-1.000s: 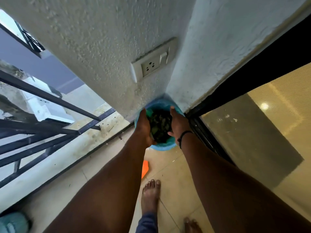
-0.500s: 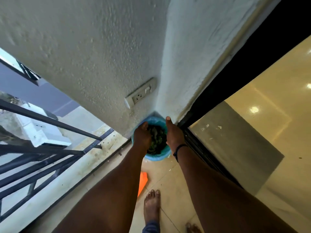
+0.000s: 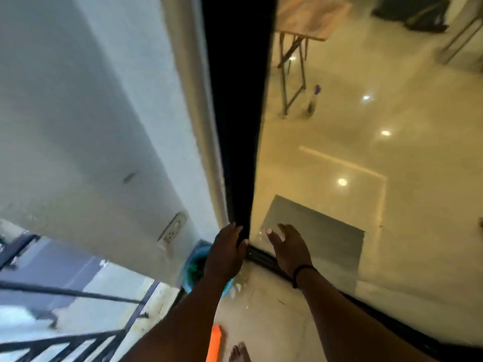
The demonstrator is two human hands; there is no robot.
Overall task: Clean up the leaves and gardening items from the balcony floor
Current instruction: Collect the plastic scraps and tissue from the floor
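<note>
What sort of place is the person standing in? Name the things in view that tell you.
Probably a home balcony beside a sliding door. A dark metal railing edges the tiled floor, a black door frame opens onto a polished indoor room, and a blue bucket sits in the corner.

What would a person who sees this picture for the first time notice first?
Two bare forearms reach forward from the bottom edge, the left hand and right hand raised and empty in front of the black door frame at centre. Behind the left wrist, a blue bucket sits in the wall corner, partly hidden. At the bottom edge, a bright orange object lies on the balcony floor beside a bare foot.
</note>
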